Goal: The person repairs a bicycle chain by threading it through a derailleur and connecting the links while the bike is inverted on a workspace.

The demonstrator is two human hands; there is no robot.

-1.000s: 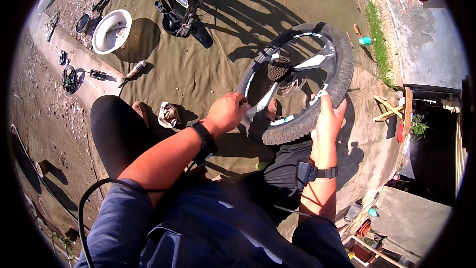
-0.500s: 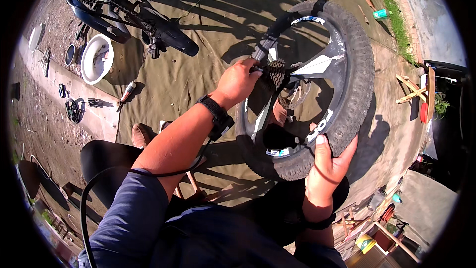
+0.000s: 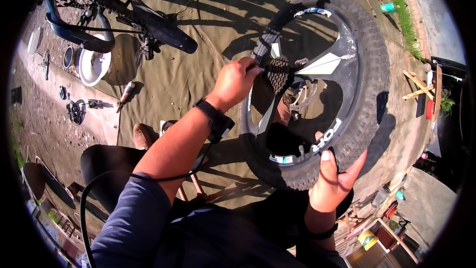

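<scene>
Pinching one silvery axle end (image 3: 261, 70), the left hand (image 3: 234, 83) closes its fingers; the right hand (image 3: 329, 183) half-curls around one black knobby-tyred bicycle wheel (image 3: 325, 65), at two o'clock, bearing three lettered rim decals (image 3: 327, 136).

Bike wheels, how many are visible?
1: the wheel right of centre, with the left hand by the sprockets and the right hand on the tyre's near edge. The bike frame is cut off, so others may be hidden.
</scene>
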